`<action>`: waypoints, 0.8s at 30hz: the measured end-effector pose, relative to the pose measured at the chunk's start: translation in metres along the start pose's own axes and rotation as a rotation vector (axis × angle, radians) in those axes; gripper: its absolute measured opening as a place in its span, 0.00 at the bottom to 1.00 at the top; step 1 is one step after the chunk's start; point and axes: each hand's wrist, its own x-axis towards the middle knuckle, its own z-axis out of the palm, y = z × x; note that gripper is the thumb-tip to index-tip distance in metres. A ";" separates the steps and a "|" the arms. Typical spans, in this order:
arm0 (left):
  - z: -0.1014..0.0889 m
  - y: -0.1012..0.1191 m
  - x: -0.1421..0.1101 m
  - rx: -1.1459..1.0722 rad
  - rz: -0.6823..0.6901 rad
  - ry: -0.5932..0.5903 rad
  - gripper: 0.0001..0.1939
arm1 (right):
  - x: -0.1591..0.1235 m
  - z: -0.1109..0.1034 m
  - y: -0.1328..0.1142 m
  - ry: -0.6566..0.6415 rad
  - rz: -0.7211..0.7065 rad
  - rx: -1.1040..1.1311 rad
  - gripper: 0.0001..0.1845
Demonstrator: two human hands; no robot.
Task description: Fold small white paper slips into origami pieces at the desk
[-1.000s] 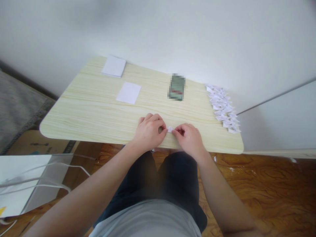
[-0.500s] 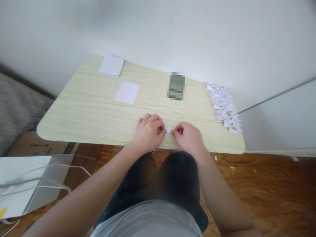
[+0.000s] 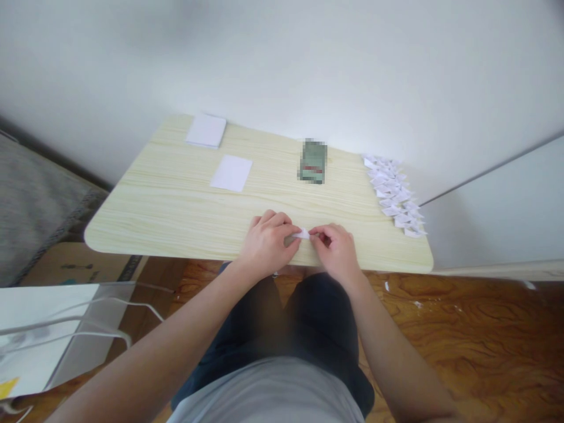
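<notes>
A small white folded paper boat point(image 3: 304, 234) with a pointed middle is held low over the front part of the table. My left hand point(image 3: 269, 242) grips its left end between thumb and fingers, the other fingers curled. At its right end, the thumb and forefinger of my right hand point(image 3: 335, 249) pinch the tip. Part of the paper is hidden by the left fingertips. To the right stand rows of similar white folded paper boats point(image 3: 393, 194).
On the pale wooden table point(image 3: 167, 205) lie a single white sheet point(image 3: 232, 173), a stack of white paper point(image 3: 207, 130) and a blurred green object point(image 3: 313, 161). A wall borders the back. Left below are a cardboard box point(image 3: 79, 261) and white cables point(image 3: 88, 320).
My left fingers have shifted their hold, and more of the boat's left side shows between them. The boat's peak stands out more clearly. The view has tilted slightly.
</notes>
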 end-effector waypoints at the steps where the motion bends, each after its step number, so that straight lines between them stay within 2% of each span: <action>1: 0.001 0.001 -0.001 0.002 0.007 0.005 0.09 | -0.002 0.001 0.000 0.015 -0.008 -0.001 0.05; 10: 0.004 0.007 0.001 0.018 0.027 0.000 0.08 | -0.003 0.003 -0.002 0.030 0.002 -0.003 0.05; 18: 0.003 0.003 0.006 0.024 0.029 -0.004 0.14 | 0.006 0.007 -0.011 0.050 0.037 0.080 0.07; 24: 0.009 0.003 0.011 0.017 -0.043 0.027 0.08 | 0.012 0.020 -0.016 0.135 0.047 0.091 0.08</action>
